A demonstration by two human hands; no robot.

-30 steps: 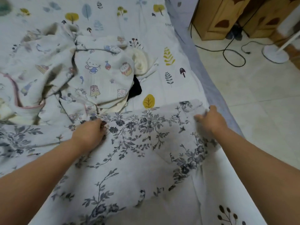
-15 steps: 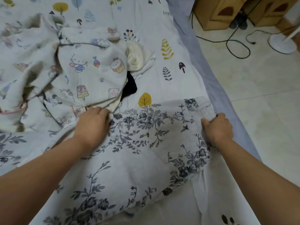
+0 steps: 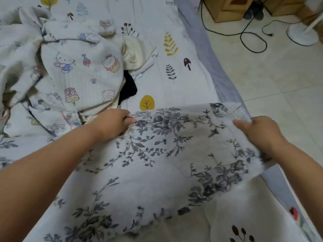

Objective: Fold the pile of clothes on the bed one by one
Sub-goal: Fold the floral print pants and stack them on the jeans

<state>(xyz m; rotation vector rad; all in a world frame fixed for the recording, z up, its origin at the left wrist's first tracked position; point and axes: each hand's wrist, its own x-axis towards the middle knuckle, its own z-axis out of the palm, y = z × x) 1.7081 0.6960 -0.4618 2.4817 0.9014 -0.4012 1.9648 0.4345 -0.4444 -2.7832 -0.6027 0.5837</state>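
While the bed (image 3: 188, 55) with its leaf-and-mushroom sheet carries everything here, the largest thing on it is the floral garment (image 3: 167, 154), white with grey-blue sprigs, which lies spread across the near half of the bed and runs off toward the lower left. Compared with a second ago its far edge has come closer to the person and sits slightly raised and stretched straight between the two hands, where before it lay slack and flat with the hands pressing it down; its right corner now reaches the grey edge of the bed. That reads as the start of the first fold on this piece, the top edge being lifted to draw over the body of the cloth, though no crease has been made yet. Behind it, on the left, the pile of clothes (image 3: 73, 67) waits unfolded: a cartoon-printed piece on top, with a cream piece (image 3: 138, 51) and a black piece (image 3: 128, 88) poking out at its right side, touching the floral garment's far edge near the left hand. So most of the task seems to lie ahead. The left hand (image 3: 113, 122) has shifted from a flat press to a grip, fingers curled round the far edge of the floral garment just beside the pile. The right hand (image 3: 258, 131) likewise clasps the edge near the right corner, thumb on top and fingers tucked under the cloth. Beyond the bed, a black cable (image 3: 251, 39) loops on the tiled floor.
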